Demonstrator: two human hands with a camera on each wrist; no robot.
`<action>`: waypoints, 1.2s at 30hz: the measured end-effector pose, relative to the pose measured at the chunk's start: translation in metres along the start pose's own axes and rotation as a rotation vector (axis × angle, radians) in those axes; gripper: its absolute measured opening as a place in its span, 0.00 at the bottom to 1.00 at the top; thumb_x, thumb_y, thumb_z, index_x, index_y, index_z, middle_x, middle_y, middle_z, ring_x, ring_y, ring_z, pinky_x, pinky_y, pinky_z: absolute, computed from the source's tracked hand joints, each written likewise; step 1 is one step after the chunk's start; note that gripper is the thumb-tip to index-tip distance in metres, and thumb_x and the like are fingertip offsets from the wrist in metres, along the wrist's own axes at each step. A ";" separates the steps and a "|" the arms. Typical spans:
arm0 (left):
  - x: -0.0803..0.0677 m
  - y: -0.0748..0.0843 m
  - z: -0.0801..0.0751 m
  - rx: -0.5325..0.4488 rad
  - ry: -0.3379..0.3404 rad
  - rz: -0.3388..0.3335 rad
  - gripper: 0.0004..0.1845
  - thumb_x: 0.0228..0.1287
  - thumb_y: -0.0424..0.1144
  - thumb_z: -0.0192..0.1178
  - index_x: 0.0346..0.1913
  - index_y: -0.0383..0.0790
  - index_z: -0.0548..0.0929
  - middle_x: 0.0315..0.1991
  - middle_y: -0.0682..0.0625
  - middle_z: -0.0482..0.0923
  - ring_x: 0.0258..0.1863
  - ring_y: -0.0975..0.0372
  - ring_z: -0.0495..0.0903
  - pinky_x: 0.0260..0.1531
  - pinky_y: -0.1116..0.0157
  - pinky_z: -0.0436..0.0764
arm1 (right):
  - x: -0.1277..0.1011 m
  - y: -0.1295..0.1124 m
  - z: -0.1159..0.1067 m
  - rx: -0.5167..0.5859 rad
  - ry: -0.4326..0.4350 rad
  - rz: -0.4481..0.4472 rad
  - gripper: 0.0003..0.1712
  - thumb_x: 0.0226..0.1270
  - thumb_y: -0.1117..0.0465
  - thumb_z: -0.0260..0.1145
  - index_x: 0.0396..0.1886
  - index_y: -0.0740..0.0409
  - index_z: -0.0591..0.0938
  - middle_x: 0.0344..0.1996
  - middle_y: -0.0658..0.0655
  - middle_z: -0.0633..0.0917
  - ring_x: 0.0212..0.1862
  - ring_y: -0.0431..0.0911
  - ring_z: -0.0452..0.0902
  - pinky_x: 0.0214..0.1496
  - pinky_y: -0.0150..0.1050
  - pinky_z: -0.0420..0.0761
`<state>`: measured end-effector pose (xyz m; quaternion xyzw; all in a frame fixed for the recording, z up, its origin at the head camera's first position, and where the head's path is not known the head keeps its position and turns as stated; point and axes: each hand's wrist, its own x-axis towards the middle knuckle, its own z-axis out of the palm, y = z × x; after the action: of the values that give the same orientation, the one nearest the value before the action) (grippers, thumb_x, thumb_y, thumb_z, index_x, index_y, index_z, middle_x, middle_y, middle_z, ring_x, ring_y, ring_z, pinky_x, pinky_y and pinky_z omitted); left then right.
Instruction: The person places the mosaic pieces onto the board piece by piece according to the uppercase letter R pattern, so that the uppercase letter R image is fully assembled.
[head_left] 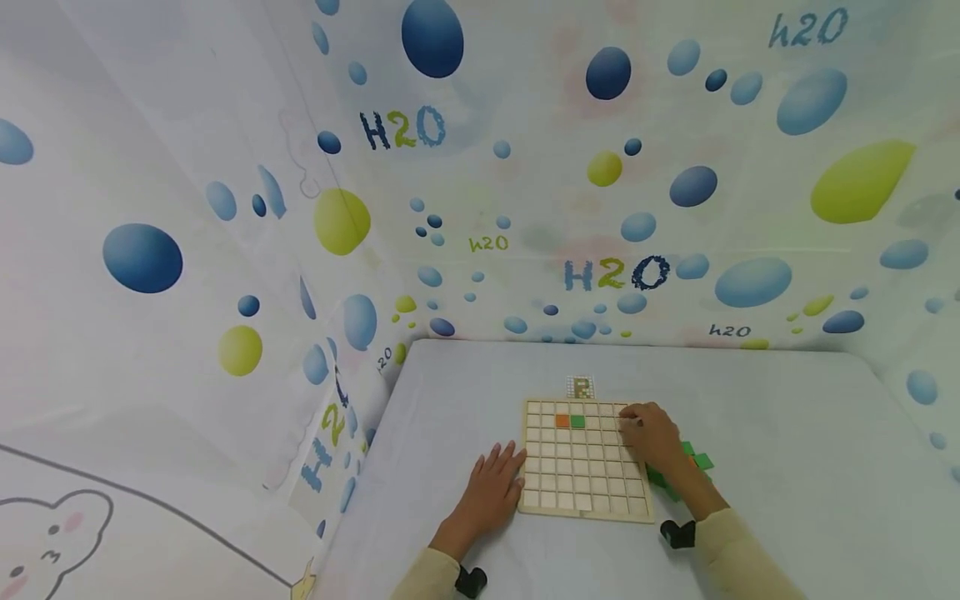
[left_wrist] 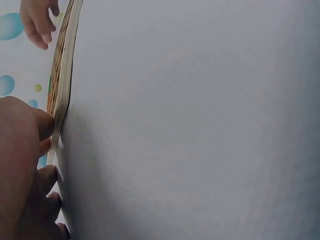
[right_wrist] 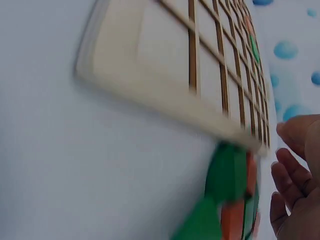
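Observation:
A wooden grid board (head_left: 577,479) lies on the white table. One orange tile (head_left: 562,422) and one green tile (head_left: 577,422) sit side by side in its second row from the top. My left hand (head_left: 489,492) rests at the board's left edge with fingers spread; in the left wrist view its thumb (left_wrist: 45,123) touches the board's side (left_wrist: 65,75). Over the board's right border, my right hand (head_left: 654,437) hovers with fingers loosely bent. The right wrist view shows nothing between those fingers (right_wrist: 290,175). A pile of green and orange tiles (head_left: 703,461) lies partly hidden beneath the right forearm.
Behind the board's top edge lies a small pattern card (head_left: 581,387). In the right wrist view, green tiles (right_wrist: 227,175) lie close to the board's border (right_wrist: 165,107). Spotted cloth walls (head_left: 525,183) enclose the table (head_left: 442,400) at the back and left.

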<state>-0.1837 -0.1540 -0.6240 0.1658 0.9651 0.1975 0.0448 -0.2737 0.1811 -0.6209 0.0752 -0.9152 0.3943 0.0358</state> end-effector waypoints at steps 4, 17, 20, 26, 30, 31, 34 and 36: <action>0.001 0.001 0.000 0.001 -0.002 -0.003 0.27 0.84 0.46 0.48 0.80 0.46 0.68 0.82 0.43 0.63 0.82 0.44 0.59 0.77 0.38 0.59 | -0.004 0.024 -0.025 -0.046 -0.004 0.121 0.17 0.78 0.60 0.62 0.58 0.66 0.83 0.49 0.68 0.83 0.50 0.61 0.82 0.51 0.62 0.78; 0.001 0.002 -0.003 -0.021 0.000 -0.005 0.27 0.85 0.45 0.48 0.80 0.45 0.68 0.82 0.42 0.62 0.82 0.43 0.58 0.77 0.37 0.58 | -0.007 0.056 -0.058 -0.110 -0.090 0.245 0.23 0.79 0.54 0.65 0.60 0.69 0.79 0.53 0.74 0.79 0.54 0.65 0.76 0.54 0.66 0.73; 0.000 0.004 -0.004 -0.025 -0.005 -0.004 0.27 0.85 0.44 0.48 0.80 0.44 0.68 0.82 0.42 0.62 0.82 0.43 0.58 0.77 0.37 0.58 | -0.007 0.056 -0.062 -0.099 -0.114 0.240 0.26 0.78 0.51 0.66 0.60 0.70 0.78 0.53 0.74 0.78 0.55 0.65 0.75 0.57 0.65 0.75; 0.000 0.006 -0.005 -0.030 0.007 0.002 0.26 0.84 0.43 0.48 0.79 0.43 0.69 0.81 0.41 0.63 0.82 0.42 0.59 0.76 0.36 0.58 | -0.005 0.058 -0.065 -0.070 -0.143 0.193 0.25 0.78 0.55 0.66 0.59 0.73 0.77 0.51 0.75 0.78 0.53 0.64 0.75 0.58 0.63 0.78; 0.000 0.006 -0.004 -0.042 0.034 0.020 0.26 0.84 0.43 0.48 0.78 0.42 0.70 0.80 0.39 0.64 0.80 0.39 0.60 0.74 0.34 0.59 | -0.004 0.062 -0.064 -0.085 -0.116 0.196 0.20 0.79 0.59 0.62 0.58 0.73 0.78 0.48 0.72 0.79 0.48 0.61 0.75 0.53 0.59 0.78; 0.000 0.006 -0.003 -0.043 0.043 0.026 0.26 0.85 0.44 0.48 0.78 0.42 0.70 0.80 0.39 0.65 0.80 0.39 0.61 0.74 0.33 0.60 | -0.005 0.062 -0.064 -0.089 -0.112 0.199 0.20 0.79 0.59 0.62 0.58 0.73 0.78 0.47 0.72 0.79 0.48 0.60 0.75 0.53 0.59 0.78; 0.000 0.005 -0.001 -0.047 0.054 0.033 0.26 0.85 0.44 0.47 0.78 0.42 0.70 0.80 0.38 0.65 0.80 0.39 0.61 0.73 0.32 0.60 | -0.006 0.062 -0.065 -0.088 -0.112 0.202 0.20 0.77 0.60 0.64 0.58 0.73 0.78 0.48 0.73 0.79 0.49 0.61 0.75 0.54 0.60 0.79; 0.000 0.005 -0.001 -0.054 0.051 0.030 0.26 0.85 0.45 0.47 0.79 0.43 0.70 0.80 0.39 0.65 0.80 0.39 0.61 0.73 0.32 0.59 | -0.007 0.062 -0.066 -0.081 -0.115 0.188 0.20 0.76 0.62 0.64 0.58 0.74 0.78 0.49 0.74 0.78 0.50 0.63 0.75 0.54 0.61 0.79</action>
<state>-0.1823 -0.1501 -0.6216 0.1739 0.9577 0.2281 0.0215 -0.2769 0.2719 -0.6204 0.0099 -0.9340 0.3536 -0.0507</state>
